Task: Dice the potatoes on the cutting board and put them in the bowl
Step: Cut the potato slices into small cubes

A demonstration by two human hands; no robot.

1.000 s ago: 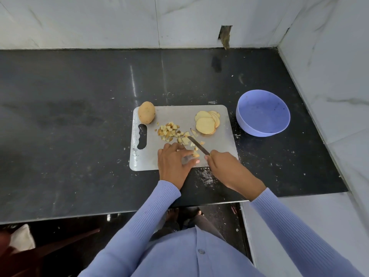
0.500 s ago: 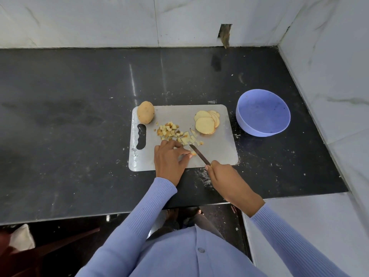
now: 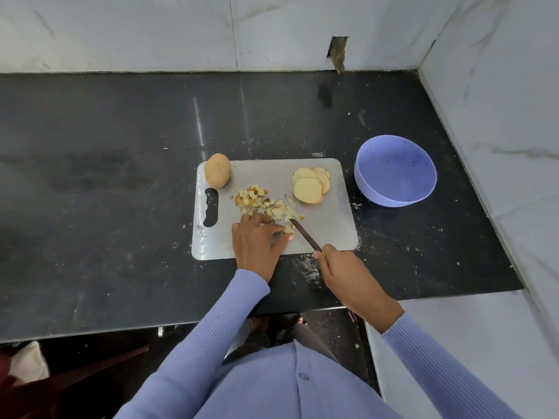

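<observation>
Knife (image 3: 305,234) has backed off from a second ago: blade was across the strips under the fingers, now its tip sits just right of them, angled toward the board's near right corner. Right hand (image 3: 338,269) wraps the handle at the near edge. Left hand (image 3: 257,240), fingers curled, pins a last bit of cut potato mid-board. Reads as mid-stroke; dicing continues.

Dice pile (image 3: 260,201): small pale cubes, some with skin, centre-left of the grey cutting board (image 3: 329,234). Flat round slices (image 3: 310,186) stacked at far right, uncut. Whole potato (image 3: 217,170) at far left corner. Lavender plastic bowl (image 3: 393,202) empty, right of the board on dark stone counter (image 3: 106,176).
</observation>
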